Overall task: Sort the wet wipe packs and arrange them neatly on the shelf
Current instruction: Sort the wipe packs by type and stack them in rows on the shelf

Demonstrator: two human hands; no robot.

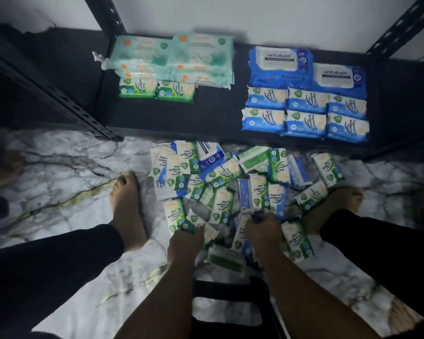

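A loose pile of small wet wipe packs (233,182), green and blue, lies on the marble floor in front of the shelf. My left hand (185,243) grips a green pack (201,228) at the pile's near edge. My right hand (263,228) is down in the pile, its fingers curled round a dark-ended pack (245,194); which kind it is I cannot tell. On the black bottom shelf (213,113), pale green large packs (174,57) sit at back left with two small green packs (157,90) in front. Large blue packs (304,67) and rows of small blue packs (306,113) fill the right.
Black slotted shelf uprights (103,15) rise at left and right. My bare feet (127,204) stand on either side of the pile. A black stool (230,304) sits under me. White wall lies behind the shelf.
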